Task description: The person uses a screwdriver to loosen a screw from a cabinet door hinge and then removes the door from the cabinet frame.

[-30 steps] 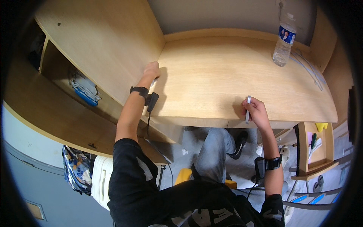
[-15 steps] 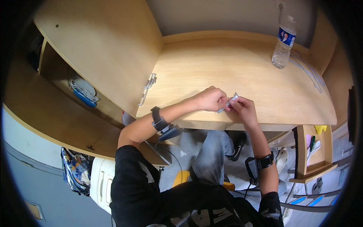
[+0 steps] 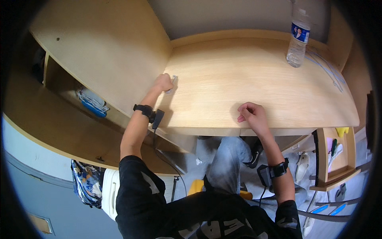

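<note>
At the far left of the desk, beside the upright panel, my left hand [image 3: 162,82] is closed round a small silvery metal strip with bent ends [image 3: 169,91]. Much of that strip is covered by my fingers, and I cannot tell whether it touches the wood. Near the front edge, a little right of the middle, my right hand [image 3: 254,116] rests over the desk [image 3: 215,87]. Its fingers are curled in with the thumb against them, and nothing shows in them.
A clear plastic bottle with a blue label [image 3: 298,40] stands at the back right, beside a pale cable [image 3: 328,73]. An open drawer [image 3: 338,175] juts out at lower right. The tall wooden panel [image 3: 107,51] bounds the desk's left side; a shelf there holds a blue-and-white bundle [image 3: 92,104].
My left hand has carried the metal strip from the front middle to the left, where other silvery pieces lay by the panel. My right hand has let go of it and stayed near the front edge.
</note>
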Demonstrator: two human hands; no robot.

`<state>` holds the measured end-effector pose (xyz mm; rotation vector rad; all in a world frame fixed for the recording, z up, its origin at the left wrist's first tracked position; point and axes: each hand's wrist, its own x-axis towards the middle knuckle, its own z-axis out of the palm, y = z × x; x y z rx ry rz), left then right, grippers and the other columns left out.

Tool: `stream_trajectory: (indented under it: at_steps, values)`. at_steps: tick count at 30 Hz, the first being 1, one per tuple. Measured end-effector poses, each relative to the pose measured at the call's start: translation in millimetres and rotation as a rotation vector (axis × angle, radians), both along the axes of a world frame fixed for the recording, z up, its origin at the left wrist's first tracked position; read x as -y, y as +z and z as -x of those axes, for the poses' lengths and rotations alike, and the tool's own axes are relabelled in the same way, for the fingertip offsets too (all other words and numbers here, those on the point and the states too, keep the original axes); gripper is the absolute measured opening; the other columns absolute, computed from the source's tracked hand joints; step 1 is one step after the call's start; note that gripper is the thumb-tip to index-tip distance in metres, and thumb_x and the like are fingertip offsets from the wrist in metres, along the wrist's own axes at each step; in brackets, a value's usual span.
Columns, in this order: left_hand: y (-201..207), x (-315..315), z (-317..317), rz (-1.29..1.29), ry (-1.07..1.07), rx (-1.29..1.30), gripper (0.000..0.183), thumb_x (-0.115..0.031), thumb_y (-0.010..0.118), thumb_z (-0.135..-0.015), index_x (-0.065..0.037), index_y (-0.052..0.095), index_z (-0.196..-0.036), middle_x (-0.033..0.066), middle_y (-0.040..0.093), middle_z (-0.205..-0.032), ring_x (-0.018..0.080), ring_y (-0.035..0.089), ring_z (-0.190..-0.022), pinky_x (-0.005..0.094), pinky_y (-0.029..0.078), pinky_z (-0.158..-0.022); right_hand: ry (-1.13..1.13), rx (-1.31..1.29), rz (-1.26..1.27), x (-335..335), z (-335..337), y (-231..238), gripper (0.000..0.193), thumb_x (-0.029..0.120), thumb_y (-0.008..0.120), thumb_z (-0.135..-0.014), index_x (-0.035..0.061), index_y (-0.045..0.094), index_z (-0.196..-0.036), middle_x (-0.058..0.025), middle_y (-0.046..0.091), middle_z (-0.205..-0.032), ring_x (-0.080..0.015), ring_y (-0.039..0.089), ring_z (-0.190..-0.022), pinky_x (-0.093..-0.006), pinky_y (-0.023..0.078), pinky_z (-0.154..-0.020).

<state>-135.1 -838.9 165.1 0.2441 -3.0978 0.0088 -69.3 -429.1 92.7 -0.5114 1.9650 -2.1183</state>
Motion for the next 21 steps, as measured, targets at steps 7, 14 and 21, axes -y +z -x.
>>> stream_trajectory:
  at_steps: [7, 14, 21]
  values:
    - [-3, 34, 1, -0.021, 0.116, 0.084, 0.021, -0.021, 0.066, -0.065, 0.0, 0.066, -0.063, 0.0182, 0.064, -0.067, 0.0273, 0.064, -0.063, 0.036, 0.052, -0.064, -0.008, 0.007, 0.048, 1, -3, 2, 0.013, 0.004, 0.052, -0.085, -0.0057, 0.059, -0.081, -0.0066, 0.06, -0.068, -0.0133, 0.062, -0.059, -0.0243, 0.051, -0.056]
    - [-5, 23, 3, 0.005, 0.178, 0.084, 0.032, -0.026, 0.067, -0.066, 0.003, 0.067, -0.079, 0.0223, 0.066, -0.081, 0.034, 0.066, -0.078, 0.0395, 0.053, -0.073, -0.03, -0.035, -0.033, -11, -2, -2, 0.015, 0.007, 0.051, -0.088, -0.0042, 0.06, -0.084, -0.0069, 0.06, -0.069, -0.0134, 0.061, -0.062, -0.0269, 0.052, -0.06]
    - [-8, -33, -23, -0.064, -0.088, -0.249, 0.029, -0.027, 0.054, -0.085, 0.002, 0.058, -0.083, 0.0186, 0.063, -0.073, 0.0315, 0.063, -0.069, 0.0409, 0.05, -0.063, -0.041, -0.175, -0.024, -4, -6, -12, 0.01, 0.008, 0.055, -0.086, -0.0003, 0.06, -0.089, -0.0063, 0.062, -0.073, -0.0121, 0.061, -0.064, -0.0273, 0.051, -0.059]
